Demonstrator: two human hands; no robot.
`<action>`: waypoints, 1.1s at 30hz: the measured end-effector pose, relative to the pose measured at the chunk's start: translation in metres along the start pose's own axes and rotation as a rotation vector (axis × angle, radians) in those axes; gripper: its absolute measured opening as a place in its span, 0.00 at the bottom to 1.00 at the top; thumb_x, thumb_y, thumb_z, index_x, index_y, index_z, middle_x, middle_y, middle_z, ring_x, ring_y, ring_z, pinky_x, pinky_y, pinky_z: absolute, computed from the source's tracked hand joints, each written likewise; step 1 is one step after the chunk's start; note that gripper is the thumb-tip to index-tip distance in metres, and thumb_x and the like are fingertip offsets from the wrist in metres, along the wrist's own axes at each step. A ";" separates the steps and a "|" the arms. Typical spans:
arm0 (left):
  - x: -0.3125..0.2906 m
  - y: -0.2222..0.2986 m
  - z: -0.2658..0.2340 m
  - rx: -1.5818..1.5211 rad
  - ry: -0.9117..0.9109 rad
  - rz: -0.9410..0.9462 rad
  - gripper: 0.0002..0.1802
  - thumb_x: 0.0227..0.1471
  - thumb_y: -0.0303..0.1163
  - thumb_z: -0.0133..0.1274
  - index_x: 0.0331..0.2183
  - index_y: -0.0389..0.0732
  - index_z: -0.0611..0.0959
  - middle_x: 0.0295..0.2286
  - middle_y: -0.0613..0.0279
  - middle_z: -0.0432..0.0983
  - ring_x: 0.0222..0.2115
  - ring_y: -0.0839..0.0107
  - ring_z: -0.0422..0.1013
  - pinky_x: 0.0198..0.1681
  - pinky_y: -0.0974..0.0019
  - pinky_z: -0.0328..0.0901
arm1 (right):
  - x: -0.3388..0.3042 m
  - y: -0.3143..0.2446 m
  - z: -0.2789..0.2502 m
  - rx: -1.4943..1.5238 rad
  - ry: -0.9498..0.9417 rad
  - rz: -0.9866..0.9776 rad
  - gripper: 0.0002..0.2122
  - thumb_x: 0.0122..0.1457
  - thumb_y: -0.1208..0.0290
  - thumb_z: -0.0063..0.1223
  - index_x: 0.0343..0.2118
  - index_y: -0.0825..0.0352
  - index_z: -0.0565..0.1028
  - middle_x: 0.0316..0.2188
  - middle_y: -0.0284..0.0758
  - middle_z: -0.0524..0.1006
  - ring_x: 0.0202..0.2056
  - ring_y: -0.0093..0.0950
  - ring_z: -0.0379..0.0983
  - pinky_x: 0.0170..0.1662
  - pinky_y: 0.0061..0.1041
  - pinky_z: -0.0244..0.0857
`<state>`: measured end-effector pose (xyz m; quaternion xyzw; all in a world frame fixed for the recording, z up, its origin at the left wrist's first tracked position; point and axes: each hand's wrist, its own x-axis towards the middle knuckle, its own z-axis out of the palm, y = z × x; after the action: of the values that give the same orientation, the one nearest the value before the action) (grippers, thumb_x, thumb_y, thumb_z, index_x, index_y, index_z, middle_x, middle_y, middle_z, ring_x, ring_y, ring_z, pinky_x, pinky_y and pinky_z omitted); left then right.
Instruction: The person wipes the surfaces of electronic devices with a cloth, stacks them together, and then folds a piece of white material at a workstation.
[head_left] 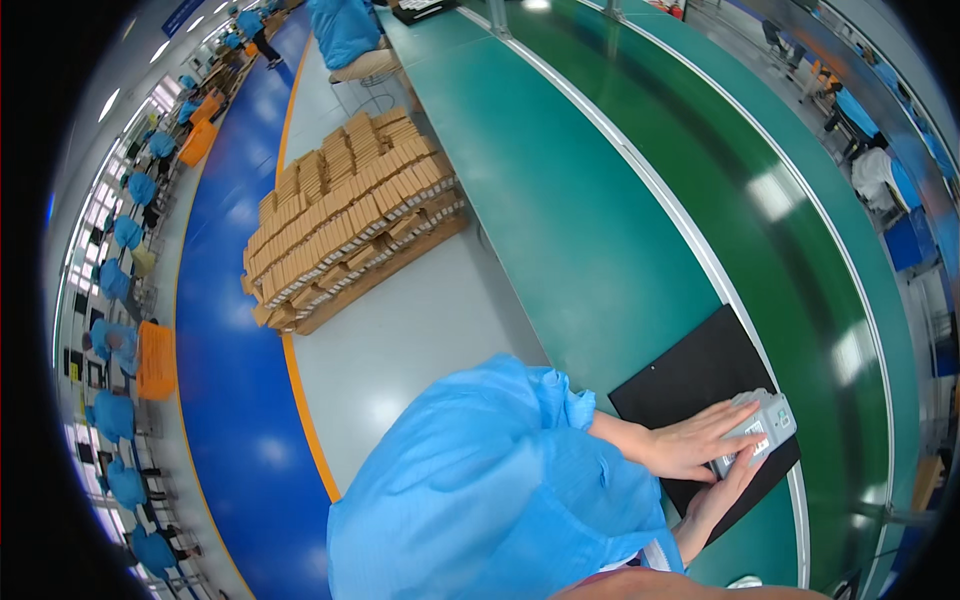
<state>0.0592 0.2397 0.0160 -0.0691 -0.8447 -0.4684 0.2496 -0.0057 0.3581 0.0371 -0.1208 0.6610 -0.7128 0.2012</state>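
A small grey boxy device (778, 418) with a white printed label on its side is held at the lower right, over a black mat (690, 360). My left hand (700, 440) reaches across from the left, its fingers laid over the device's near side and edge. From below, my right hand (718, 498) presses its fingers along the labelled side. Between them the two hands grip the device, and they cover part of it. The device's underside is hidden, so I cannot tell whether it touches the mat.
The black mat lies on a teal bench (560, 200) beside a green conveyor belt (720, 130) with a pale metal rail (640, 165). Stacked brown cartons (350, 200) stand on a pallet to the left. Workers in blue and orange bins (155, 360) line the far left.
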 end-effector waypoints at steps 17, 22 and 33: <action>0.008 -0.010 -0.053 -0.551 -0.170 -0.415 0.38 0.63 0.52 0.29 0.65 0.37 0.47 0.64 0.50 0.45 0.64 0.57 0.44 0.66 0.59 0.38 | -0.013 -0.013 0.003 -0.452 -0.139 -0.009 0.41 0.48 0.54 0.65 0.61 0.69 0.60 0.61 0.48 0.60 0.62 0.45 0.56 0.62 0.38 0.53; 0.001 0.010 -0.056 -0.683 -0.103 -0.296 0.49 0.58 0.65 0.25 0.65 0.36 0.41 0.64 0.51 0.38 0.66 0.58 0.36 0.66 0.55 0.35 | -0.033 -0.001 0.007 -0.483 -0.150 -0.423 0.58 0.39 0.67 0.73 0.67 0.67 0.39 0.62 0.51 0.57 0.61 0.48 0.58 0.59 0.38 0.60; -0.032 -0.003 -0.043 -0.566 -0.186 -0.260 0.54 0.54 0.70 0.25 0.64 0.33 0.41 0.64 0.47 0.33 0.65 0.54 0.34 0.66 0.52 0.34 | -0.037 0.021 0.000 -0.691 -0.183 -0.601 0.59 0.37 0.69 0.74 0.66 0.70 0.39 0.64 0.52 0.51 0.62 0.51 0.54 0.60 0.40 0.59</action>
<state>0.1011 0.2060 0.0171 -0.0695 -0.7020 -0.7043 0.0802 0.0301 0.3737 0.0202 -0.4291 0.7750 -0.4639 -0.0087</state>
